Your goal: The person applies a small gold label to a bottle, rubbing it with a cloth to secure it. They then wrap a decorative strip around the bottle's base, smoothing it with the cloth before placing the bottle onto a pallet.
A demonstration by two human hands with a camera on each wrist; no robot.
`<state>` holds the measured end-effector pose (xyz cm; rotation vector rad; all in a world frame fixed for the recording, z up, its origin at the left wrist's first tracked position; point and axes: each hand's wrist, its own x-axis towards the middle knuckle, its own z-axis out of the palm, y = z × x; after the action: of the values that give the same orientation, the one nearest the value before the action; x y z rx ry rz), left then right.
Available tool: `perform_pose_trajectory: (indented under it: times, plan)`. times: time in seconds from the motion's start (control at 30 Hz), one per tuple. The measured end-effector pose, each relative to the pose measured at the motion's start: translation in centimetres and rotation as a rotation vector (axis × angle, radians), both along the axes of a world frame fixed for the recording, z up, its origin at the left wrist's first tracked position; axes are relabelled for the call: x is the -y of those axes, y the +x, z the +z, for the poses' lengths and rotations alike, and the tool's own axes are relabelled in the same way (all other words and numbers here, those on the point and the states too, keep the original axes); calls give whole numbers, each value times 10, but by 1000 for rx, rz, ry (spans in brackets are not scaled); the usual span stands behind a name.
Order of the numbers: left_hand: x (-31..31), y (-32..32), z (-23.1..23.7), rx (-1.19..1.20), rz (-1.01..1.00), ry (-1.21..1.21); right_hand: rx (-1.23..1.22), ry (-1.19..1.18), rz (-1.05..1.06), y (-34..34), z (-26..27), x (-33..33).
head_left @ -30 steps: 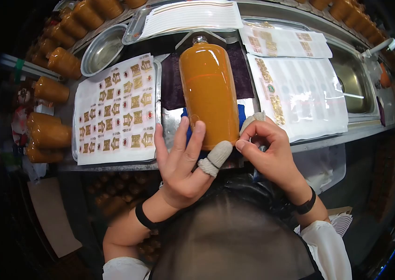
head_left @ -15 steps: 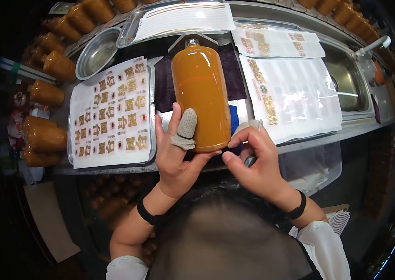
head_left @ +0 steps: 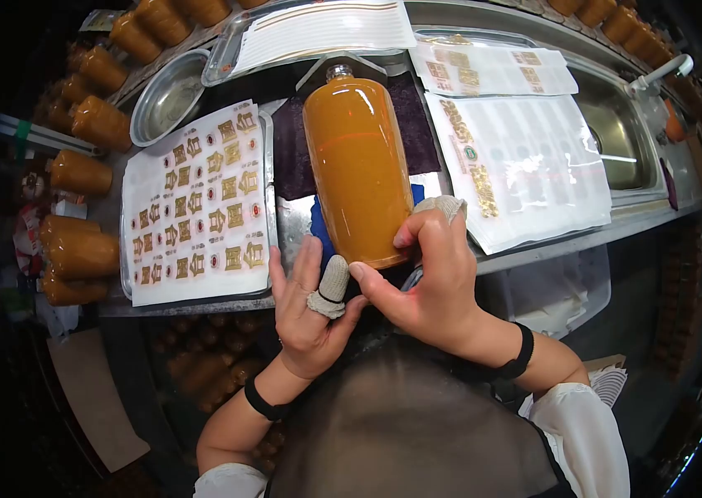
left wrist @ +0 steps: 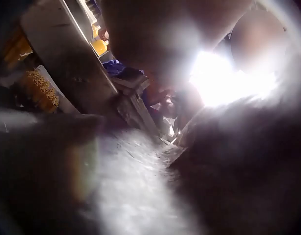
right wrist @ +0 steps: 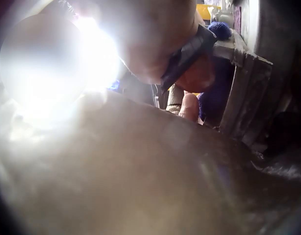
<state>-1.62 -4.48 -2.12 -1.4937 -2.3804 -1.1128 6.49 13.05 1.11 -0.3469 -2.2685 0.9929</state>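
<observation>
An amber-brown glazed bottle (head_left: 357,166) lies with its neck pointing away, its lower part over a blue cloth (head_left: 321,228). My right hand (head_left: 434,286) grips the bottle's base end, with the bent index finger on the side and the thumb at the bottom edge. A fabric cot covers one of its fingers. In the right wrist view, a dark flat strip (right wrist: 189,58) crosses the fingers of that hand. My left hand (head_left: 305,319) is just below the base at the left, fingers extended, with a finger cot (head_left: 333,282) on the index finger. Its thumb points toward the right thumb.
At the left lies a sheet of gold decals (head_left: 201,199) on a tray, with a metal bowl (head_left: 170,95) behind. Decal sheets (head_left: 525,166) lie at the right, beside a sink (head_left: 616,141). White strips (head_left: 326,37) sit at the back. More brown bottles (head_left: 81,170) line the left.
My left hand came off the bottle's lower left side and drew back below the base. The right hand moved left, its thumb now at the bottom edge. The head view shifted slightly.
</observation>
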Motion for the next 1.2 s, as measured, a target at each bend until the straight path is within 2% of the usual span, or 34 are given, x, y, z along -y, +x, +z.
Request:
perform_pose_trajectory:
  times: [0.73,0.9,1.0,1.1,1.2]
  plan:
    - [-10,1,4,-40,-4,44,-53,-67,37,0,-1,-3]
    - [-13,1,6,-88,-7,34,-55,-157,66,2,0,-4]
    - [-15,-1,7,-130,-16,16,-48,-104,90,4,2,-8]
    - [-16,-1,11,-165,-11,-8,-16,-184,98,8,0,-8]
    - [-19,-1,15,-203,-5,-23,-47,-141,135,9,-4,-13]
